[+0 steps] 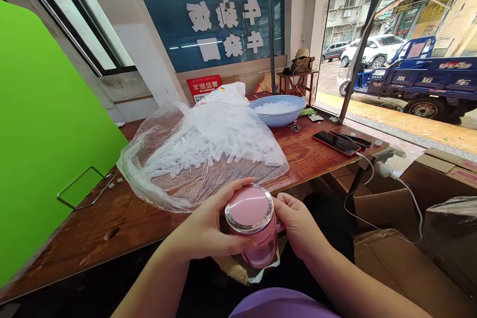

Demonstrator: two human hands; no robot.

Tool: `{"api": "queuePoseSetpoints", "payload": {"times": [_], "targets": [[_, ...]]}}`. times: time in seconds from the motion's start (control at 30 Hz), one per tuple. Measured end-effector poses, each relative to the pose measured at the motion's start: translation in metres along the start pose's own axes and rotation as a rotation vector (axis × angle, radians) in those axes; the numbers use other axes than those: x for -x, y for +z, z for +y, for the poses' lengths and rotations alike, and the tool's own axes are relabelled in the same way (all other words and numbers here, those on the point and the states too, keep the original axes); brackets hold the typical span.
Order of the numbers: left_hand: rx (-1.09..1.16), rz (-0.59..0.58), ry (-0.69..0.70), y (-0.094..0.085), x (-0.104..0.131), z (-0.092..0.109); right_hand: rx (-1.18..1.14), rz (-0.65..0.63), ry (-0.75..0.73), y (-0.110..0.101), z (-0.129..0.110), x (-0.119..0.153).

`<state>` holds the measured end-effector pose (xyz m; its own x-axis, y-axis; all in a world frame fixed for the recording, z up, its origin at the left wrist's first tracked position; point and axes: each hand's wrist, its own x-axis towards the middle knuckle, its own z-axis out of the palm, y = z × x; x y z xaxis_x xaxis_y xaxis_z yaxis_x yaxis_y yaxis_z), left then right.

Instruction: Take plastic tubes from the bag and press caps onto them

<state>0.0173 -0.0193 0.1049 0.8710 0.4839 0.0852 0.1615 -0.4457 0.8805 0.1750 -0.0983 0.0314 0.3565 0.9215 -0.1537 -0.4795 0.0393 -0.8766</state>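
A pink lidded mug [257, 251] with a shiny silver rim round its flat pink lid [249, 208] is held over my lap, its top tilted toward me. My left hand [208, 231] wraps round its left side, thumb across the front. My right hand [296, 216] is closed at its right side, where part of a pink handle shows; those fingertips are partly hidden. Under the mug lies a piece of brown and white paper or card [234, 269]. Just beyond, a clear plastic bag [156, 189] full of small white translucent pieces [201, 151] lies on the wooden table [149, 228].
A blue basin [278, 118] of white pieces stands behind the bag. To the right, a phone [335, 143] with a white cable [367, 174] lies near the table edge. Cardboard boxes [387, 208] sit at lower right. A green panel [44, 134] rises at left.
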Motion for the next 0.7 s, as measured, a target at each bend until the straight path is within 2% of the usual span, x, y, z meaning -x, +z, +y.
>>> {"api": "queuePoseSetpoints", "payload": {"times": [0.17,0.27,0.4,0.53,0.7], "targets": [[0.261,-0.242,-0.002,-0.013,-0.01,-0.003,-0.005,-0.057,0.037,0.001,0.001,0.0],[0.446,-0.33,-0.033,-0.018,-0.018,-0.011,-0.026,-0.09,0.083,0.001,0.003,0.0],[0.542,-0.339,-0.081,-0.019,-0.026,-0.02,0.004,-0.056,0.129,-0.002,0.007,-0.003],[0.599,-0.312,-0.086,-0.016,-0.03,-0.024,0.009,-0.043,0.112,-0.006,0.011,-0.006],[0.617,-0.387,-0.096,-0.013,-0.035,-0.027,-0.026,-0.096,0.115,-0.006,0.01,-0.003]]}}
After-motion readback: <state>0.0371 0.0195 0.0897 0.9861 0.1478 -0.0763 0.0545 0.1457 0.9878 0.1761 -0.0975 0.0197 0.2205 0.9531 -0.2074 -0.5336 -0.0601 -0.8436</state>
